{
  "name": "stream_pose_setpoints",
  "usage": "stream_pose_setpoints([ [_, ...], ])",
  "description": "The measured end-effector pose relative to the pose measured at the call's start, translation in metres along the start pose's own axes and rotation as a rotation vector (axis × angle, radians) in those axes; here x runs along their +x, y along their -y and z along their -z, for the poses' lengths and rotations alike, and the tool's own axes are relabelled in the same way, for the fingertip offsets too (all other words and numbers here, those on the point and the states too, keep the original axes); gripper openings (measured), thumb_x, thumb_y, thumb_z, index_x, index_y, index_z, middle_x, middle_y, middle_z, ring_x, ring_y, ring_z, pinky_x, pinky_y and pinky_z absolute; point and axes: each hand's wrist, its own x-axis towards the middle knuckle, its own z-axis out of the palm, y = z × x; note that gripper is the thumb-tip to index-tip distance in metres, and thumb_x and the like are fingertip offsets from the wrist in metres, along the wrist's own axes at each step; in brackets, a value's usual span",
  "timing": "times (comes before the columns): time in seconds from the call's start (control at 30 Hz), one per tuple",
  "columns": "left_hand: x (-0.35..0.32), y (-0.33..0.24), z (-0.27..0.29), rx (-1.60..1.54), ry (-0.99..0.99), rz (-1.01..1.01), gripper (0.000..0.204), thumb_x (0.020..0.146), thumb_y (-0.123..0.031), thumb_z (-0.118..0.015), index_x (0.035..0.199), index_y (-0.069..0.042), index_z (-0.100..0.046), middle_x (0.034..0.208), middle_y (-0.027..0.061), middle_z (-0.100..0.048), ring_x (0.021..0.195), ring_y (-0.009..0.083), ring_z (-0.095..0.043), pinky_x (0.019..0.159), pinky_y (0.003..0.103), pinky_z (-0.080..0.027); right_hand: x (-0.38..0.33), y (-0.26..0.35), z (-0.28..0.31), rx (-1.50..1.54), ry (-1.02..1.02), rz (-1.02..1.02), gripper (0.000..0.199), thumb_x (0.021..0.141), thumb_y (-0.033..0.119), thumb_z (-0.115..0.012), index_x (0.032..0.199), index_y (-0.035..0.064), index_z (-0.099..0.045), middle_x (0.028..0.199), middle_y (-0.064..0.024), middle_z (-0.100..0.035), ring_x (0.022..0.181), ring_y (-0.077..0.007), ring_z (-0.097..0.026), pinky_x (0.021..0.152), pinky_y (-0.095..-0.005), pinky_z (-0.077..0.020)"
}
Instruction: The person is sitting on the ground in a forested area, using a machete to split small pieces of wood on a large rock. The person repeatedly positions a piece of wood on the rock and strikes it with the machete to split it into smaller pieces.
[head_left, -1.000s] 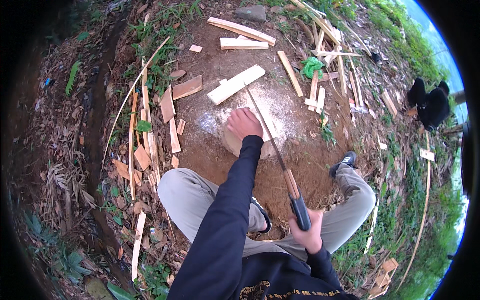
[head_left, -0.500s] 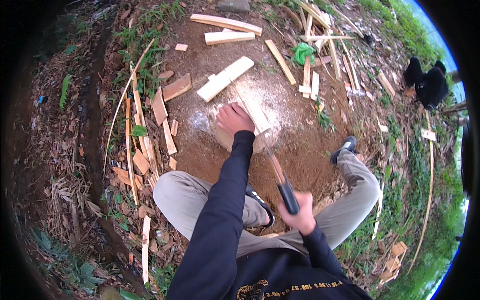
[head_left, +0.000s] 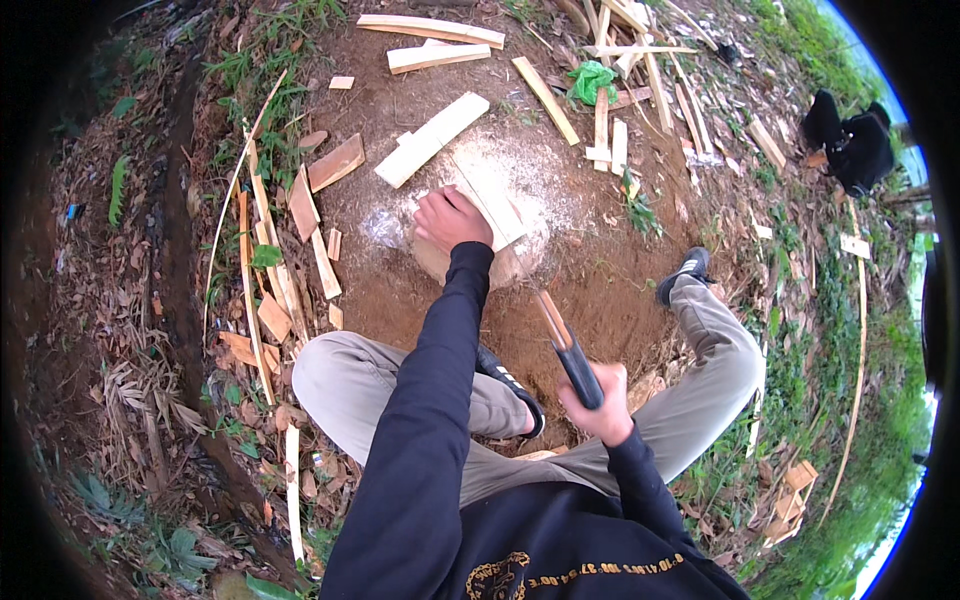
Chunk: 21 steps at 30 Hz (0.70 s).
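Observation:
My left hand (head_left: 450, 218) is pressed down at the left edge of a short pale plank (head_left: 492, 215), with its fingers bent and close together. Under them is a round wood block (head_left: 432, 262). The plank's far end meets a thicker pale wooden piece (head_left: 435, 138) lying across it. My right hand (head_left: 598, 405) grips the dark handle of a long-bladed hand tool (head_left: 560, 340). The tool stands apart from the plank, nearer to me. Its far end is hard to make out against the soil.
Pale sawdust (head_left: 540, 170) surrounds the block. Offcuts (head_left: 338, 160) and long strips lie to the left. More boards (head_left: 430, 55) and a green plastic bag (head_left: 592, 82) lie beyond. My bent legs (head_left: 355, 395) frame the work area; black objects (head_left: 855, 140) stand far right.
The tool has come away from the plank's near end, with my right hand still around its handle. My left hand stays beside the plank. The whole view has shifted slightly.

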Motion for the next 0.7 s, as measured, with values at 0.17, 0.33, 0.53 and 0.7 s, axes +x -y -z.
stream_pose_setpoints([
  [0.17, 0.001, -0.003, 0.004, 0.003, 0.007, -0.02, 0.029, 0.098, -0.031, -0.046, 0.088, -0.006, -0.058, 0.096, 0.013, -0.057, 0.1, 0.0343, -0.048, 0.09, 0.051, -0.033, -0.02, -0.009, 0.003, 0.028, 0.0, -0.021, 0.005, 0.07, 0.004, -0.067, 0.071, 0.0036, -0.062, 0.056, -0.0124, -0.056, 0.049, -0.0236, -0.061, 0.05, -0.0324, -0.0466],
  [0.33, 0.0, -0.001, -0.001, 0.042, -0.002, -0.022, 0.023, 0.096, -0.029, -0.048, 0.09, -0.01, -0.059, 0.094, 0.0111, -0.057, 0.098, 0.0323, -0.05, 0.086, 0.048, -0.034, 0.01, -0.006, -0.016, 0.026, -0.032, -0.057, 0.007, 0.069, 0.005, -0.069, 0.07, 0.0041, -0.062, 0.056, -0.012, -0.056, 0.049, -0.0238, -0.061, 0.051, -0.0319, -0.0471],
  [0.53, -0.001, -0.003, 0.002, 0.024, -0.004, -0.033, 0.024, 0.096, -0.028, -0.048, 0.089, -0.008, -0.059, 0.096, 0.0114, -0.056, 0.1, 0.032, -0.049, 0.087, 0.047, -0.033, -0.02, -0.009, -0.006, -0.016, 0.03, -0.033, 0.006, 0.069, 0.003, -0.067, 0.069, 0.0047, -0.062, 0.056, -0.0092, -0.056, 0.046, -0.0205, -0.059, 0.05, -0.0299, -0.046],
  [0.7, 0.001, -0.006, 0.007, 0.003, 0.014, -0.015, 0.022, 0.095, -0.026, -0.049, 0.089, -0.007, -0.058, 0.096, 0.0122, -0.056, 0.1, 0.0318, -0.049, 0.088, 0.048, -0.033, 0.011, -0.008, -0.024, -0.02, -0.006, 0.014, 0.007, 0.07, 0.004, -0.069, 0.071, 0.0048, -0.062, 0.057, -0.0105, -0.057, 0.048, -0.0232, -0.06, 0.05, -0.0313, -0.0465],
])
